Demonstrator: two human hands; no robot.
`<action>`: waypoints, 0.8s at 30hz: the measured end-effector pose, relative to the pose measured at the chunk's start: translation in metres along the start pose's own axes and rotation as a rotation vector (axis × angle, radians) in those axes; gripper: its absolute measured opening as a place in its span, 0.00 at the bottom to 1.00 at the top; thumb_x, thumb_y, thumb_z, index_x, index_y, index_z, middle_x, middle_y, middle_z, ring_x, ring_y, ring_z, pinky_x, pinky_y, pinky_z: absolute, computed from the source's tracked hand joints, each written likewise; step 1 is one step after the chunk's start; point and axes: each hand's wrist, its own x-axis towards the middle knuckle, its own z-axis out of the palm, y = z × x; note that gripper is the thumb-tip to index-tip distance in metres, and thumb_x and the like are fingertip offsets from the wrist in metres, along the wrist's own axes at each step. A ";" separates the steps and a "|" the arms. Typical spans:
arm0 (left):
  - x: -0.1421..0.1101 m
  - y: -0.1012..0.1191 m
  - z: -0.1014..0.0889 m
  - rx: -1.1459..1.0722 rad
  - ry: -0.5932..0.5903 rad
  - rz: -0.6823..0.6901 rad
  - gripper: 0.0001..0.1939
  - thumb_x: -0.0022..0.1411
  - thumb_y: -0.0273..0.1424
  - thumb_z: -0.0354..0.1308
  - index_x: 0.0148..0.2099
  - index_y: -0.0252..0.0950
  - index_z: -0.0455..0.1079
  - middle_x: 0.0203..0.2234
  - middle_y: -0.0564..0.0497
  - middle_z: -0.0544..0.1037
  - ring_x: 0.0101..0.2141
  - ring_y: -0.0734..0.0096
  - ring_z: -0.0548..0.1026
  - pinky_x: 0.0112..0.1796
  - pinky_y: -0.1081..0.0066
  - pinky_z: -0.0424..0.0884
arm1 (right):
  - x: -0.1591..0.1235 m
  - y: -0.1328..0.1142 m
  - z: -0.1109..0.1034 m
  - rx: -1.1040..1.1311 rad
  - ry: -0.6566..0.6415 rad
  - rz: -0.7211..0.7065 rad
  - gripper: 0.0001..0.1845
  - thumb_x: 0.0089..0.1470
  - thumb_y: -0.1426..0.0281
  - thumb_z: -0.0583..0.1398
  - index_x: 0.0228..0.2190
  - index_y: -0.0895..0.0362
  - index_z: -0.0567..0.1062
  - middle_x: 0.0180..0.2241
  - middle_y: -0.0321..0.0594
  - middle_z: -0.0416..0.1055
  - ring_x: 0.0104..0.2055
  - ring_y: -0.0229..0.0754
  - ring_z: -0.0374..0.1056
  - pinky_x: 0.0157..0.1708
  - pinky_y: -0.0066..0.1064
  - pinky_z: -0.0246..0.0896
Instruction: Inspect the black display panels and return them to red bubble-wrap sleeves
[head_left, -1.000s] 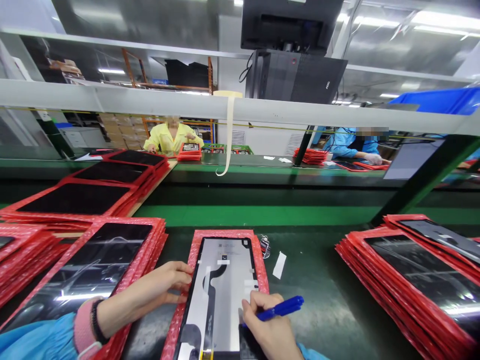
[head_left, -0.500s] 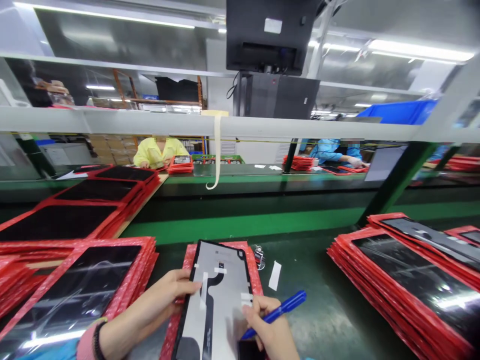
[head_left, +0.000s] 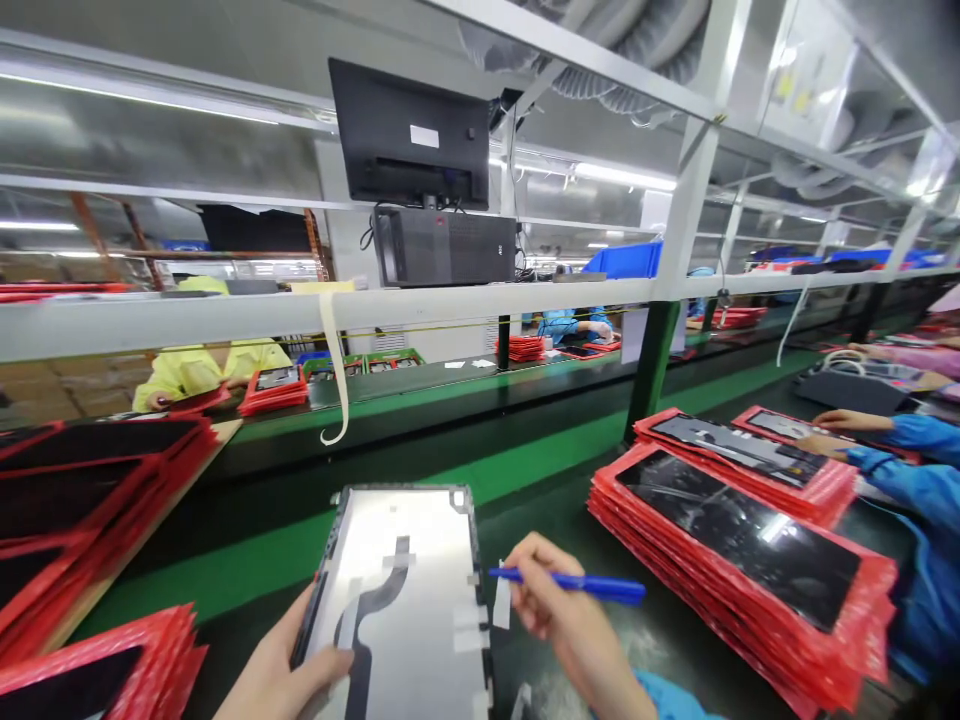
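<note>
Grips 1 panel (head_left: 427, 620) by its L edge in L hand (head_left: 289, 680), thumb flat on the silver back, other fingers mostly hidden behind; holds it tilted, silver side up, over worktop (head_left: 675, 640), between both hands. Can't tell if low edge rests on anything (out of frame). Pinches 1 blue pen (head_left: 600, 588) in R hand (head_left: 551, 600), fingers closed on barrel, tip just beside panel's R edge; can't tell if touching. Reads, as a judgement, as mid-check of the back w/ pen at the ready; prob. calls next for steady L grip + careful tip control near the edge. Counts, besides: 1 white strip (head_left: 502, 605) on worktop next to R hand; to R, 2 red stacks, 1 topped by black screen (head_left: 739, 525), 1 by grey back (head_left: 739, 445), + 1 red-edged unit (head_left: 776, 425) beyond, at co-worker's hands (head_left: 851, 421); to L, 1 near stack (head_left: 169, 640) cut by frame, + at least 3 dark screens (head_left: 97, 440) behind; across the way, at least 2 red piles (head_left: 276, 392).
</note>
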 end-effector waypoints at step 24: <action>-0.007 0.040 -0.022 -0.046 0.284 0.247 0.46 0.50 0.41 0.63 0.67 0.51 0.46 0.61 0.60 0.66 0.61 0.57 0.60 0.55 0.70 0.65 | 0.013 -0.026 0.056 0.045 -0.221 -0.060 0.19 0.41 0.70 0.67 0.39 0.53 0.81 0.23 0.33 0.69 0.25 0.38 0.61 0.27 0.30 0.59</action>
